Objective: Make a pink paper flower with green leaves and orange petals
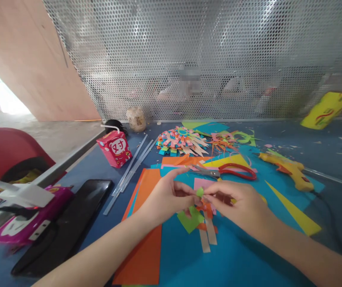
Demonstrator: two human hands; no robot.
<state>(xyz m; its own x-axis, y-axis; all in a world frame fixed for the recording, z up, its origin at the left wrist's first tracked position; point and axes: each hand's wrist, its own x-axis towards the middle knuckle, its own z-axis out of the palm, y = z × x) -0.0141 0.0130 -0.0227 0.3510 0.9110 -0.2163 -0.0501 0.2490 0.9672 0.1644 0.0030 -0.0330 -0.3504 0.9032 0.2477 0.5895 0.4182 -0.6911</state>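
Close together over the blue sheets, my left hand (171, 195) and my right hand (239, 199) meet fingertip to fingertip. Between them is a small piece of light green paper (200, 192), pinched from both sides. Just below my fingers lie a larger green paper piece (189, 222), beige paper strips (210, 231) and orange scraps; some of these are partly hidden by my hands. Red-handled scissors (237, 169) rest right behind my fingers, with blades pointing left. The blue paper (182, 259) spreads beneath everything.
A frilled paper flower (182, 140) sits at the back. On the left are glue sticks (131, 171), a pink drink carton (115, 148), a black phone (66, 223) and a purple power strip (30, 223). A yellow glue gun (290, 169) with its cord lies right.
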